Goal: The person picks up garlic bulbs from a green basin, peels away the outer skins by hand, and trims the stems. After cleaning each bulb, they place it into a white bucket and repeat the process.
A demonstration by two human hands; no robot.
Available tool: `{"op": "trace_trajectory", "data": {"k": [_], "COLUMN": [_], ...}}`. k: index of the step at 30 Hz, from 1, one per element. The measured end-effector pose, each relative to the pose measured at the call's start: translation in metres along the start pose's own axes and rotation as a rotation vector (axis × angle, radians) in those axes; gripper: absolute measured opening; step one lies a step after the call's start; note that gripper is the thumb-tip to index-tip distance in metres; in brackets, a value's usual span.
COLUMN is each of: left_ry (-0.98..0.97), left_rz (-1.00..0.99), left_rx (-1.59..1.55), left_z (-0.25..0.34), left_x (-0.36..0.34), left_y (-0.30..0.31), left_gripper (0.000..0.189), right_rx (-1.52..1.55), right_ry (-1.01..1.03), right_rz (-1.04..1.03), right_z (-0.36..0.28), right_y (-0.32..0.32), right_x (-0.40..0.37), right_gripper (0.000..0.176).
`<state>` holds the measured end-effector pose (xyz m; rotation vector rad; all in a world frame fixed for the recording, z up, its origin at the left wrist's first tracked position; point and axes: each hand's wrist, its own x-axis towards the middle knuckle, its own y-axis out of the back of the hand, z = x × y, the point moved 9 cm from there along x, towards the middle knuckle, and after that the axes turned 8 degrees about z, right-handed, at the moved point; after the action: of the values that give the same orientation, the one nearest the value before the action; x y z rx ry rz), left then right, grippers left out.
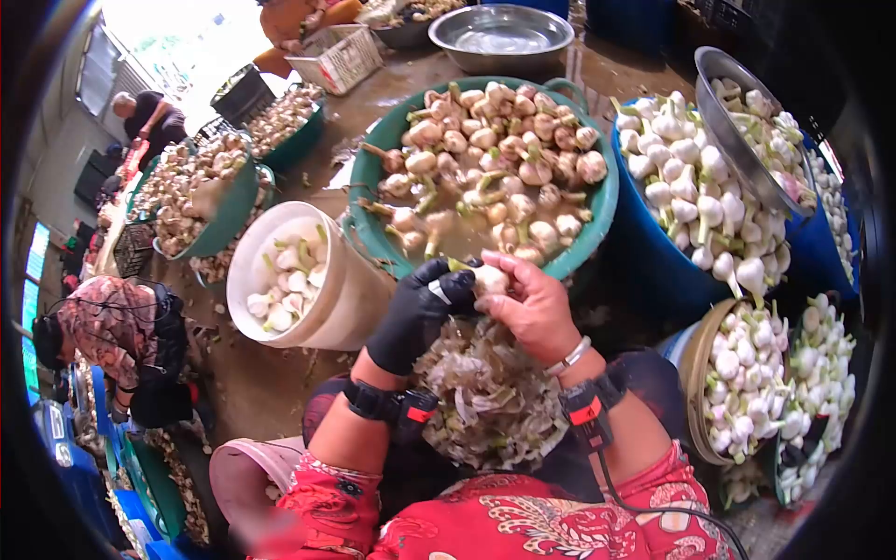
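Between my two hands is a garlic bulb (489, 280) with a short greenish stem, held just over the near rim of a green basin (366, 177). My left hand (427, 303), in a black glove with a pale band on one finger, closes round the stem side. The bare fingers of my right hand (530, 303) pinch the bulb from the other side. Unpeeled garlic bulbs (537, 173) sit in murky water inside the basin. Below my hands lies a heap of papery garlic skins (485, 392).
A white bucket (350, 289) with peeled garlic stands to the left. On the right are a blue barrel (644, 224) and a tub (695, 373), both full of white garlic, and a tilted metal bowl (723, 70). A co-worker (112, 327) bends at the left.
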<state>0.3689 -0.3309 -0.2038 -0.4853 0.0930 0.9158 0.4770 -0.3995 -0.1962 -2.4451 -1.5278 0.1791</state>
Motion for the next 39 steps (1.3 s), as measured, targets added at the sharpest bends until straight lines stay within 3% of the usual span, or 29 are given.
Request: {"op": "trace_trajectory", "data": {"k": [1, 3, 5, 7, 10, 15, 19, 20, 22, 23, 25, 26, 28, 30, 33, 34, 35, 36, 37, 39], "left_ry": [-0.003, 0.020, 0.017, -0.002, 0.032, 0.028, -0.023, -0.149, -0.209, -0.363, -0.404, -0.409, -0.785, -0.799, -0.789, -0.680, -0.574, -0.576, -0.547, -0.523], "left_rz": [0.008, -0.047, -0.131, -0.109, -0.017, 0.002, -0.067, -0.025, -0.023, 0.017, 0.016, 0.023, 0.195, 0.186, 0.173, 0.134, 0.095, 0.094, 0.097, 0.096], "left_rx": [0.000, -0.055, -0.100, -0.069, -0.159, 0.140, 0.149, 0.294, 0.272, 0.469, 0.426, 0.427, 0.966, 0.949, 0.872, 0.784, 0.698, 0.698, 0.650, 0.608], "left_z": [0.001, -0.008, -0.007, -0.003, -0.003, -0.001, -0.016, -0.018, -0.007, 0.006, 0.006, 0.003, 0.020, 0.016, 0.016, 0.009, 0.003, 0.006, 0.007, 0.010], "left_x": [0.000, 0.005, 0.002, 0.001, -0.002, -0.003, 0.008, 0.014, 0.006, 0.002, 0.001, 0.002, -0.009, -0.009, -0.008, -0.003, 0.003, 0.001, 0.000, 0.000], "left_y": [0.002, 0.012, 0.014, 0.014, 0.014, 0.012, 0.024, 0.030, 0.018, 0.017, 0.017, 0.019, 0.015, 0.012, 0.013, 0.015, 0.017, 0.016, 0.016, 0.015], "left_gripper": [0.027, 0.029, 0.030, 0.034, 0.032, 0.023, 0.018, 0.016, 0.017, 0.015, 0.011, 0.011, 0.009, 0.009, 0.009, 0.009, 0.009, 0.009, 0.009, 0.008], "right_rx": [0.109, 0.045, 0.387, 0.384, 0.232, -0.008, -0.247, -0.135, 0.067, 0.164, 0.279, 0.328, 0.380, 0.503, 0.550, 0.548, 0.413, 0.279, 0.280, 0.040], "right_ry": [-0.084, -0.082, -0.301, -0.311, -0.219, -0.070, 0.127, 0.065, -0.081, -0.161, -0.278, -0.372, -0.461, -0.774, -0.799, -0.798, -0.597, -0.397, -0.393, -0.127], "right_rz": [-0.006, -0.002, 0.015, 0.005, 0.053, 0.008, 0.001, -0.006, 0.033, 0.079, -0.020, -0.022, -0.023, -0.046, 0.111, 0.112, 0.132, 0.152, 0.153, 0.100], "right_z": [0.005, 0.005, 0.022, 0.025, 0.026, 0.014, 0.011, 0.016, 0.023, 0.028, 0.034, 0.040, 0.043, 0.057, 0.066, 0.066, 0.053, 0.039, 0.040, 0.026], "right_y": [-0.002, -0.002, -0.002, -0.003, 0.000, -0.007, -0.006, -0.006, -0.011, -0.012, -0.016, -0.016, -0.013, -0.017, -0.002, -0.004, 0.000, 0.003, 0.001, -0.004], "right_x": [-0.001, -0.001, 0.000, 0.001, 0.003, -0.002, -0.002, -0.002, -0.005, -0.007, -0.008, -0.010, -0.011, -0.023, -0.021, -0.022, -0.014, -0.008, -0.009, -0.005], "right_gripper": [0.050, 0.046, 0.044, 0.042, 0.041, 0.045, 0.041, 0.040, 0.039, 0.039, 0.046, 0.040, 0.035, 0.037, 0.036, 0.036, 0.039, 0.042, 0.042, 0.045]}}
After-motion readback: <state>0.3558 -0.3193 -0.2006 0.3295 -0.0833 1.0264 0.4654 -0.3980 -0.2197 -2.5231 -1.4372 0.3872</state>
